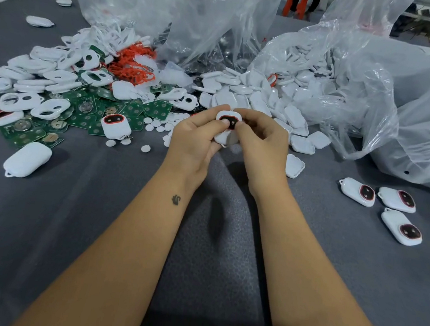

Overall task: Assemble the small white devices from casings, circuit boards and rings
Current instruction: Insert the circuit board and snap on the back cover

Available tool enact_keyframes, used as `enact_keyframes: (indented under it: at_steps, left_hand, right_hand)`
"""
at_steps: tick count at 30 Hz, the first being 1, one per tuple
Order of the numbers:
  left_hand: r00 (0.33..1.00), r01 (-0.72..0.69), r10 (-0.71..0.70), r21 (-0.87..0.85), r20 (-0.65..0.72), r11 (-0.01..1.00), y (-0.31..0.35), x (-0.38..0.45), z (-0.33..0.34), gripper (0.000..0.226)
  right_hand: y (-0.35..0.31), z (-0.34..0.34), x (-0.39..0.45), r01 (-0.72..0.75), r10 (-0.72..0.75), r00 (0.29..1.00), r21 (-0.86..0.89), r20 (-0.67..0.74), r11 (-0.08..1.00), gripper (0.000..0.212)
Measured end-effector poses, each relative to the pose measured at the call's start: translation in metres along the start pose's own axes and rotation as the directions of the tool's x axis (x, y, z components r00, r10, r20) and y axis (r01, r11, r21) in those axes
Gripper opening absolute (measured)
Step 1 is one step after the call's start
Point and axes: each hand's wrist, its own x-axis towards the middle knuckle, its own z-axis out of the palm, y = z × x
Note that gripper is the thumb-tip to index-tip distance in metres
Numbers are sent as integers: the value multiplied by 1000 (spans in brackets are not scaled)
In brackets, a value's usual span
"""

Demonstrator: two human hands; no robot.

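While both thumbs press its face, the white device (pixel 227 128) sits clasped between left grip (pixel 197 139) and right grip (pixel 260 141).

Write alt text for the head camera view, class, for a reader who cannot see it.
Two bare hands, left hand and right hand, hold a small white device together over a grey table. Left lie green circuit boards and white casings; three finished devices lie right, near plastic bags.

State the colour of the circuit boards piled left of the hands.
Green, with small metallic pads; circuit boards show in the head view.
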Motion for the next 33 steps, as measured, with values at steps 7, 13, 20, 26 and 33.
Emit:
enact_keyframes:
  at_steps: [7, 13, 20, 26, 33]
  left_hand:
    - [999, -12, 12, 15, 29, 1000, 1, -1, 0, 26]
    - [995, -15, 7, 79, 96, 997, 1, -4, 0, 28]
    - [994, -4, 4, -2, 107, 1000, 3, -4, 1, 33]
    - [1000, -11, 10, -108, -6, 994, 6, 0, -3, 23]
    - [998, 50, -46, -115, 35, 992, 10, -1, -5, 14]
  right_hand:
    - [-1, -2, -2, 20, -21, 1000, 44, 23, 999, 20]
    - [2, -3, 0, 36, -37, 999, 37, 12, 999, 22]
    - [3, -5, 6, -71, 72, 997, 231, 5, 970, 15]
    - [0, -9, 6, -119, 78, 990, 409, 116, 905, 36]
    - [0, -10, 1, 16, -25, 998, 180, 49, 984, 20]
